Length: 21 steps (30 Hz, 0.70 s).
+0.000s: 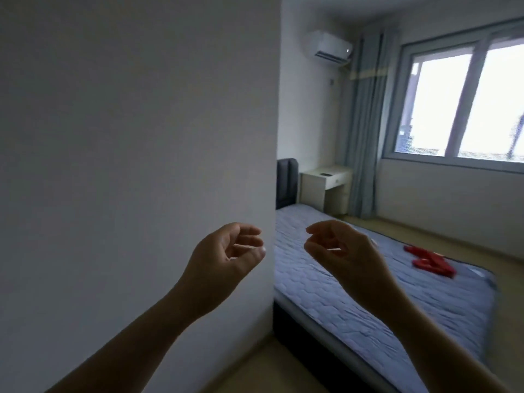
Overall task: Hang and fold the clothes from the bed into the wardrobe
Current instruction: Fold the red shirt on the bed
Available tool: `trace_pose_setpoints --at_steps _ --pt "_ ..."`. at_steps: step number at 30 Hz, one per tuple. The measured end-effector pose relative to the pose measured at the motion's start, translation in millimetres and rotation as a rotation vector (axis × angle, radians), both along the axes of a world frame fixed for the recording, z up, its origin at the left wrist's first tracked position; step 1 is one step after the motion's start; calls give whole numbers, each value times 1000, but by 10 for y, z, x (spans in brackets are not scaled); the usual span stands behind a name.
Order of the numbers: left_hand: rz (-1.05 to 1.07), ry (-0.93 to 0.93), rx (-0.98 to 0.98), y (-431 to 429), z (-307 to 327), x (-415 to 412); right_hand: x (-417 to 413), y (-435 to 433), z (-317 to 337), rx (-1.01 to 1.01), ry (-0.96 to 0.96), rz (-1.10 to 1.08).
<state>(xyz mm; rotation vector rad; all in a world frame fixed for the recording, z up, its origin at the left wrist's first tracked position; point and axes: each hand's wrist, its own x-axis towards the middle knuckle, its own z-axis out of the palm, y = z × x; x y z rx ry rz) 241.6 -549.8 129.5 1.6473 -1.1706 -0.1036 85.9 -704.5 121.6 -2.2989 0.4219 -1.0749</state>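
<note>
We held both hands up in front of us, bare forearms rising from the lower edge of the view. Our left hand [226, 259] sat at about 7 o'clock, against the plain white wall [127, 137] that filled the whole 9 o'clock side. Its fingers were loosely curled, with the thumb close under the fingertips and a gap between them, and it gripped nothing. Our right hand [340, 251] mirrored it at about 5 o'clock, over the near part of the bed [354, 307]. It was loosely curled too and also empty. The two hands were near each other but apart.

The bed ran from the centre out toward 4 o'clock, covered in a grey-blue quilted pad. On its far side, at 4 o'clock and well apart from our right hand, lay a small red heap [428, 260] - too blurred for us to tell whether it was garments or hangers.

A dark headboard [287, 180] stood at the head of the bed near the centre, with a white bedside table [317, 188] just beside it at 3 o'clock. A grey-blue curtain [364, 137] hung next to the bright window [459, 109] at 2 o'clock, and an air conditioner [330, 46] was mounted high at 1 o'clock. Tan floor [249, 370] showed at 6 o'clock - between the wall corner and the bed base.
</note>
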Motion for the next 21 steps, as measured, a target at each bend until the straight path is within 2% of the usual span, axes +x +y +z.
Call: trace_pose_setpoints --at_steps 10,16,21 --pt "-562 -40 77 -1913 -373 -794 -1514 -832 -358 109 -40 -514" --pt "-769 -61 113 -2720 -620 -1705 -2444 -1158 -573 153 -41 -741" --pt "-835 -69 112 -3349 -777 -2500 -3217 -1644 -698 181 -39 -807"
